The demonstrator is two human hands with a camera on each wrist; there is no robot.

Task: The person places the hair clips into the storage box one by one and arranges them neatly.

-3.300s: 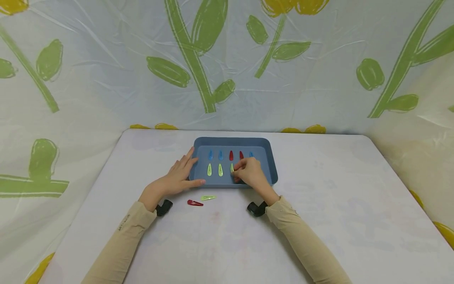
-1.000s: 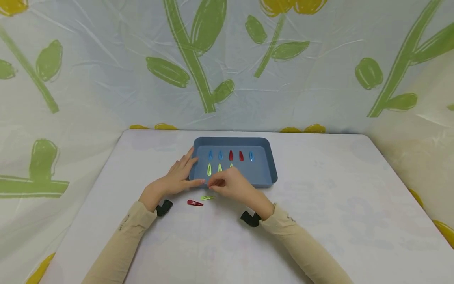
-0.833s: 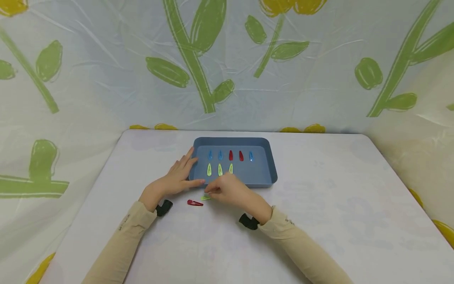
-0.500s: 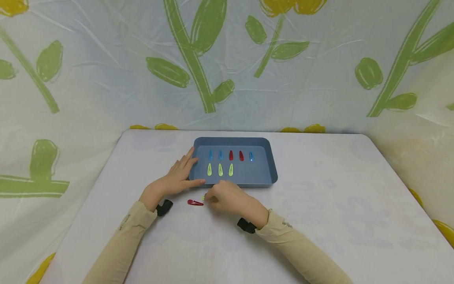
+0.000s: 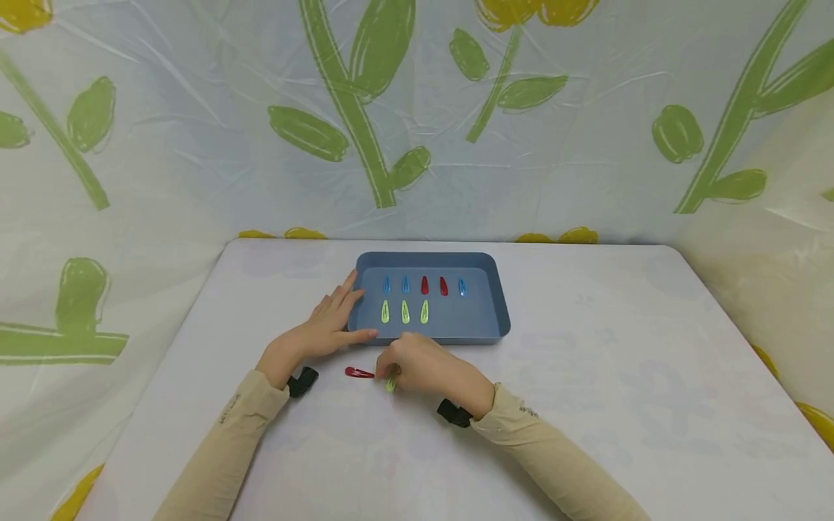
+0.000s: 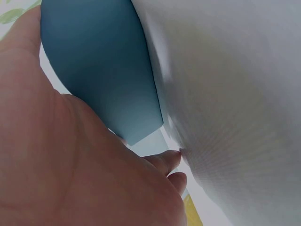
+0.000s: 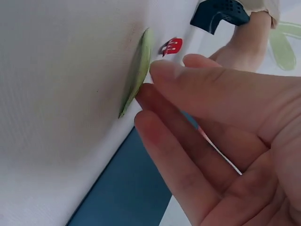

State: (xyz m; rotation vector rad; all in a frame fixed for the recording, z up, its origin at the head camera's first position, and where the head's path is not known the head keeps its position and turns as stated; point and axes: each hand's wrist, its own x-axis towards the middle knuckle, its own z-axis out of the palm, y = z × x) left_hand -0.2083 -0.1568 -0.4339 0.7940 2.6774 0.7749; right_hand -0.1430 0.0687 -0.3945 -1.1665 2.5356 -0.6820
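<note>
My left hand [image 5: 322, 325] has its fingers spread along the left side of a blue tray [image 5: 478, 315], thumb at the front edge. Just in front of the tray, my right hand [image 5: 423, 365] pinches a light green snap hair clip [image 5: 391, 384]. Seen from the right wrist, that green clip [image 7: 138, 73] sits at the tips of thumb and fingers, tilted off the tabletop. A red hair clip [image 5: 359, 373] lies on the table to its left. Inside the tray, a back row holds blue clips [image 5: 405, 284] and red clips [image 5: 425, 285]; three green clips [image 5: 405, 312] form a front row.
The white table [image 5: 586, 376] extends around the tray on every side. Behind it hangs a pale sheet [image 5: 215, 130] printed with green leaves and yellow flowers. A black wrist camera [image 5: 454, 413] sits under the right wrist, another camera [image 5: 302, 382] by the left.
My right hand has come out of the tray and down to the table in front. It has taken hold of the green hair clip and turned it. The left hand stays put.
</note>
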